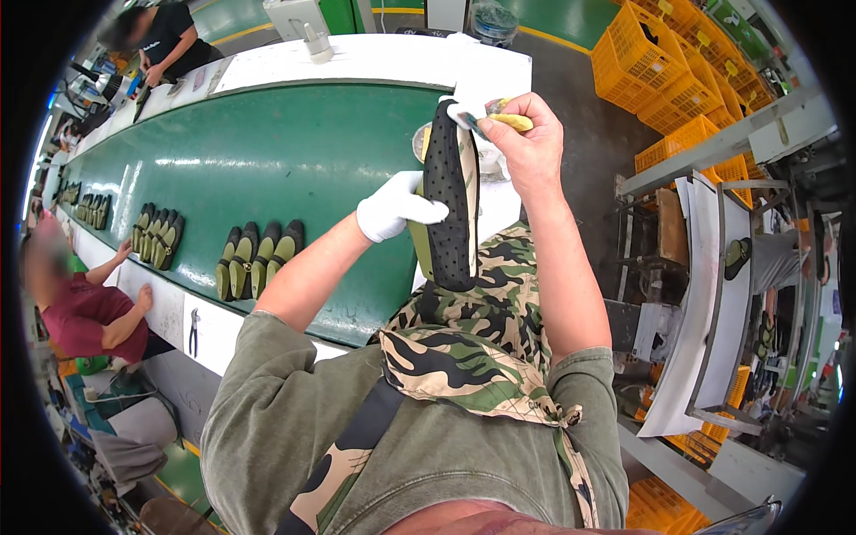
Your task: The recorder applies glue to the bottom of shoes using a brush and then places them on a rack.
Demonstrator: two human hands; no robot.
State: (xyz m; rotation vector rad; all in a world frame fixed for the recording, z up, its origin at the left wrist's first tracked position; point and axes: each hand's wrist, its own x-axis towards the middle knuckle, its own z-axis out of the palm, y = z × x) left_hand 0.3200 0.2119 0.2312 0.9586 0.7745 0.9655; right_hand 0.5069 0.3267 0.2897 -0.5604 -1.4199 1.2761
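My left hand (397,209), in a white glove, is closed round a shoe (451,201) held upright over the table's near right end. The shoe's black dotted sole faces me, and a strip of its green upper shows along the left side. My bare right hand (535,147) pinches a small yellow-handled tool (512,120) with a whitish end. That end is at the upper tip of the shoe; whether it is a brush or a wad of cloth I cannot make out. Behind the shoe, pale containers are partly hidden.
Several green-and-black shoes (259,259) stand in groups on the green belt (330,152). Pliers (193,332) lie on the white near ledge. A person in maroon (94,312) works at the left, another in black (174,40) beyond the belt. Yellow crates (637,58) and a metal rack (713,303) stand right.
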